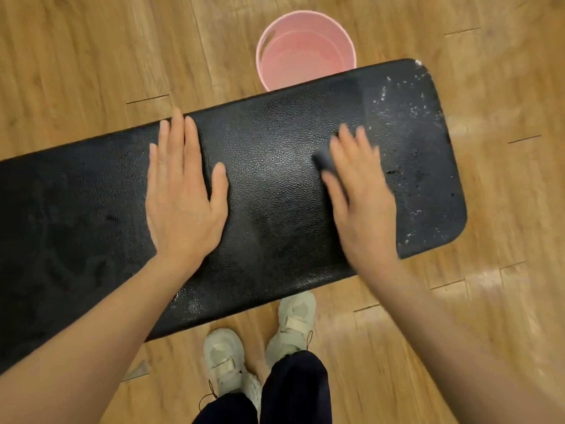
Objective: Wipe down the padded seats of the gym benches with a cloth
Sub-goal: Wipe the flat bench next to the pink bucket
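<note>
A black padded bench seat (275, 185) runs across the view, its right end flecked with white specks and worn spots. My left hand (183, 191) lies flat on the pad left of centre, fingers straight and spread. My right hand (360, 191) presses a small dark grey cloth (322, 157) onto the pad right of centre; the hand is motion-blurred and covers most of the cloth, with only a corner showing by the thumb and forefinger.
A pink bucket (305, 29) stands on the wooden floor (76, 56) just beyond the far edge of the bench. My feet in pale shoes (260, 341) stand at the near edge. Floor surrounds the bench's right end.
</note>
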`<state>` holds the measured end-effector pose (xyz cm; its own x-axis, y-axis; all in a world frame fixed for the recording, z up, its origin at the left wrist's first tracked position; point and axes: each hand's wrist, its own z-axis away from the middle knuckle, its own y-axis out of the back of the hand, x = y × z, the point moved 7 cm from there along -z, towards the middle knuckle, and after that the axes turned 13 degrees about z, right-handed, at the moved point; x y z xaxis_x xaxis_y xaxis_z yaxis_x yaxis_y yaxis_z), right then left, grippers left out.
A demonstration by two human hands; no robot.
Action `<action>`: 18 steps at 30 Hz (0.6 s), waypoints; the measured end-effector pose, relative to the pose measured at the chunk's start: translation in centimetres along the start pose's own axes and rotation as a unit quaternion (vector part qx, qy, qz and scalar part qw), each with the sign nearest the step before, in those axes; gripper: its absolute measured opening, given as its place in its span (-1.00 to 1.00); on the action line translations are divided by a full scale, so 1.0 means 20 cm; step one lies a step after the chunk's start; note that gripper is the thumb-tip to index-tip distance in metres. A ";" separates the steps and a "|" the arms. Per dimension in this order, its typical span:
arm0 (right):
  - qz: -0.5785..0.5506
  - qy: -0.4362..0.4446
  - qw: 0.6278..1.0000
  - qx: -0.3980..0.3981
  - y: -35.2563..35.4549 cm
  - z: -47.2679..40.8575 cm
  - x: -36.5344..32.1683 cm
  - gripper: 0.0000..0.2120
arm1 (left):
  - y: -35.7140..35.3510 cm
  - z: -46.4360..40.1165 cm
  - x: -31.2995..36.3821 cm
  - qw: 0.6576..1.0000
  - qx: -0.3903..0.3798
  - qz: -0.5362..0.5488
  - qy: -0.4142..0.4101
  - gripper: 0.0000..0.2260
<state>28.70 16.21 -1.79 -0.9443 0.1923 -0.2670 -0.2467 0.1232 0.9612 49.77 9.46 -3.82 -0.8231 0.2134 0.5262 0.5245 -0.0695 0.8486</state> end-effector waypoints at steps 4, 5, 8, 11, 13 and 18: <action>0.024 0.044 0.999 -0.019 0.00 0.13 0.04 -0.62 | 0.00 0.00 0.00 1.000 0.004 -0.005 -0.002 -0.48; 0.024 0.042 0.999 -0.010 0.00 0.05 0.04 -0.63 | 0.00 0.00 0.00 1.000 0.001 -0.004 -0.002 -0.48; 0.002 -0.011 0.999 0.030 -0.03 -0.23 0.05 -0.64 | 0.01 -0.01 -0.01 1.000 -0.014 0.003 0.001 -0.48; 0.005 -0.031 0.999 0.038 -0.03 -0.16 0.04 -0.61 | -0.02 0.04 0.12 0.997 -0.059 0.033 -0.041 -0.48; 0.014 -0.019 0.999 0.025 -0.02 0.09 0.03 -0.61 | -0.09 0.14 0.31 0.989 -0.104 0.045 -0.100 -0.48; 0.015 0.053 0.998 -0.006 0.02 0.34 0.08 -0.62 | -0.24 0.32 0.48 0.980 -0.140 0.032 -0.136 -0.50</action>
<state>28.65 23.27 -2.28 -0.9688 0.0911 -0.2306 -0.2206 0.1082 0.9694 40.64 18.15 -3.21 -0.6812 0.4497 0.5777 0.4620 -0.3481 0.8157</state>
